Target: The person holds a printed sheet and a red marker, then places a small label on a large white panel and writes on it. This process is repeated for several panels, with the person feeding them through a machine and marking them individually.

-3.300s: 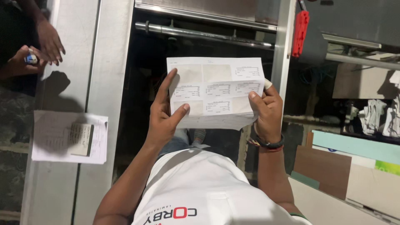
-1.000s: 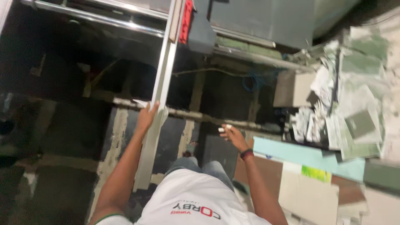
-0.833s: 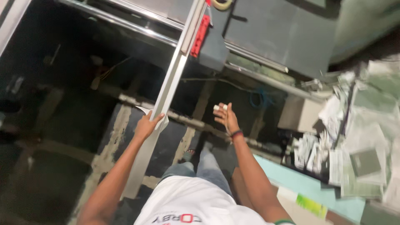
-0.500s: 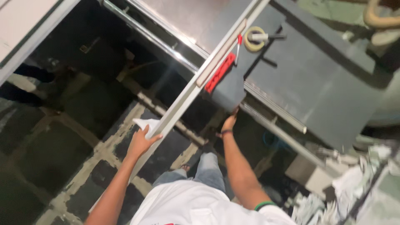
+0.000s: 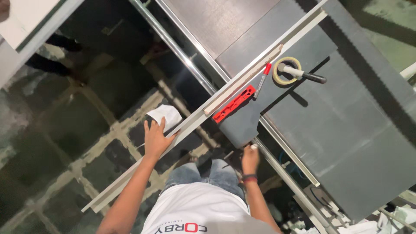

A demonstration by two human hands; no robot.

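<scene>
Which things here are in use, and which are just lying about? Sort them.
In use: long white strip and folded paper under the left hand; grey machine table, its corner by the right hand.
Lying about: red tool, tape roll, red-capped pen.

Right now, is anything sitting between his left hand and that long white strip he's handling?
Nothing visible. The left hand already rests against the long white strip, with a folded white paper at its fingertips. The right hand is apart, near the grey machine table's corner.

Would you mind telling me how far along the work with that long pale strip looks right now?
Done: the long pale strip lies along the grey machine table. In hand: the left hand holds folded paper against the strip; the right hand reaches under the table edge. The tape roll lies untouched.
</scene>
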